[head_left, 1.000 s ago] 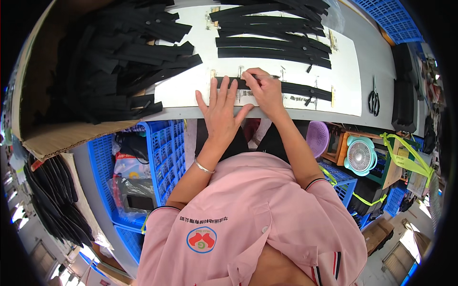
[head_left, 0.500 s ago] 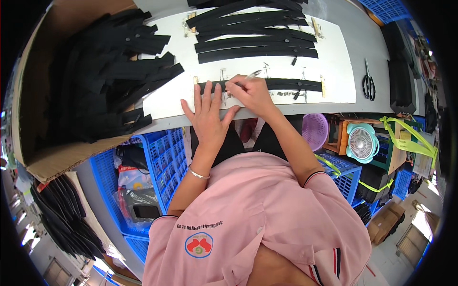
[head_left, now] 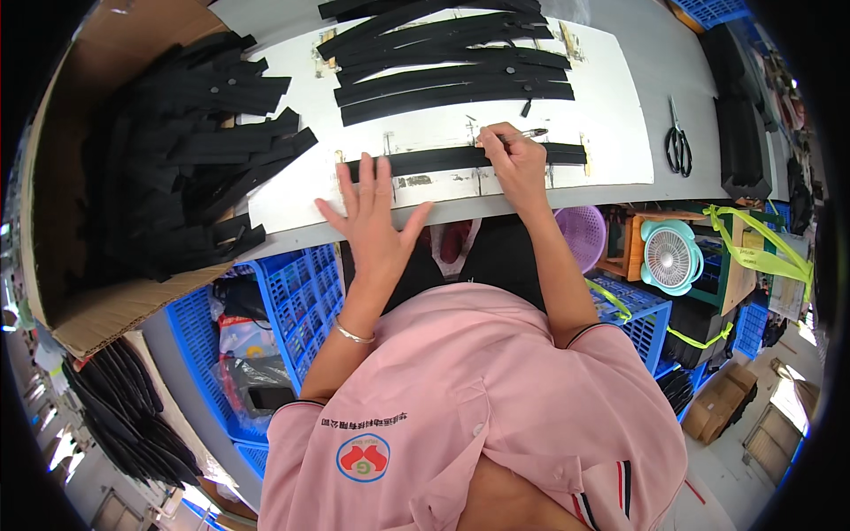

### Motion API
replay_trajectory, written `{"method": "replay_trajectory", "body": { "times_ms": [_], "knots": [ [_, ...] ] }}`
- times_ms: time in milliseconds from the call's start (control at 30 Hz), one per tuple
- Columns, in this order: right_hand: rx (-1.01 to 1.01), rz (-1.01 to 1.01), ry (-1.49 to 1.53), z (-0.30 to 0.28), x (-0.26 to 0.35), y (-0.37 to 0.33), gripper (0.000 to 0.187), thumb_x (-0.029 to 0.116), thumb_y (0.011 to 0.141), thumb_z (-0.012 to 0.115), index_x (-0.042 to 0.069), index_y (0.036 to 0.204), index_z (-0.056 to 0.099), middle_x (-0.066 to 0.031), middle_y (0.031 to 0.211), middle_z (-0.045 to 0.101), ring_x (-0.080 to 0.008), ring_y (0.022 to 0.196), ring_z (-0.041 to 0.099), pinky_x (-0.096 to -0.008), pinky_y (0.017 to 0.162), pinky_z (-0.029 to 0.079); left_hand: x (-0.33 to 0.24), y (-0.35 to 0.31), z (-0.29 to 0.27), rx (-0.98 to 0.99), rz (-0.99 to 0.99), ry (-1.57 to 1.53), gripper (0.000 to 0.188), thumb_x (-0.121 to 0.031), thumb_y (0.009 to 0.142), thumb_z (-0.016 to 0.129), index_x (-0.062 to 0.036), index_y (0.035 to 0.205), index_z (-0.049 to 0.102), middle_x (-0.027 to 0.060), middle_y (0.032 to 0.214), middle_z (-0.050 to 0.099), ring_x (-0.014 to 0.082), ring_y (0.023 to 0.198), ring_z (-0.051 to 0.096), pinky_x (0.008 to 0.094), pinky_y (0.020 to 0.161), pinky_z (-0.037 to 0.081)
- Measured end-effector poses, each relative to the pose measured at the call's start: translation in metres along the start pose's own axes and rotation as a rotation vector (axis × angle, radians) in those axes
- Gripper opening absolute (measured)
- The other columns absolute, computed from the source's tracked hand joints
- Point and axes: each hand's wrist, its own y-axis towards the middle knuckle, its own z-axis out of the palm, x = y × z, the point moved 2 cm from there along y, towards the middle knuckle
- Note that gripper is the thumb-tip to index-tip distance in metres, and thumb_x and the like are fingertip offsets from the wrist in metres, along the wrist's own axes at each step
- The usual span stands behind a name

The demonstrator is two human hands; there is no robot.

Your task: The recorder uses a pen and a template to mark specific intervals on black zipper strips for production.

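A black zipper [head_left: 434, 160] lies straight across the near part of a marked white board [head_left: 611, 115]. My left hand [head_left: 376, 226] rests with fingers spread, its fingertips on the zipper's left end. In my right hand [head_left: 520, 173] is a pen [head_left: 535, 133], gripped between thumb and fingers over the right part of the zipper. The pen's tip and the zipper's slider are hidden by that hand. Beyond lie several more black zippers [head_left: 456, 88] in a loose row, sliders toward the right.
At left, a cardboard box [head_left: 115, 305] holds a heap of black zippers [head_left: 204, 142]. Black-handled scissors [head_left: 678, 149] lie right of the board. Blue crates [head_left: 305, 296], a purple basket [head_left: 582, 237] and a turquoise fan [head_left: 671, 257] stand below the table edge.
My right hand has moved right along the zipper with the pen, covering the slider that showed before. My left hand stays at the left end. The whole view has shifted slightly.
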Motion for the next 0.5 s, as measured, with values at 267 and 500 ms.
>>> {"method": "replay_trajectory", "body": {
  "times_ms": [267,500],
  "knots": [
    [-0.019,-0.06,-0.078,0.004,-0.005,0.001,0.019,0.02,0.098,0.069,0.002,0.093,0.074,-0.008,0.068,0.069,-0.0139,0.058,0.064,-0.0292,0.056,0.047,-0.045,0.007,0.023,0.114,0.192,-0.205,0.076,-0.05,0.092,0.072,-0.008,0.152,0.051,0.0131,0.159,0.047,0.0336,0.154,0.032,0.0671,0.121,0.0],
    [-0.028,-0.105,0.004,0.003,-0.007,-0.001,0.019,0.019,0.095,0.069,0.003,0.088,0.075,-0.0094,0.065,0.066,-0.0193,0.054,0.063,-0.0309,0.054,0.047,-0.046,0.006,0.027,0.114,0.177,-0.155,0.069,-0.044,0.091,0.075,-0.0117,0.149,0.056,0.0108,0.159,0.047,0.0326,0.153,0.033,0.0638,0.122,0.002]
  ]
}}
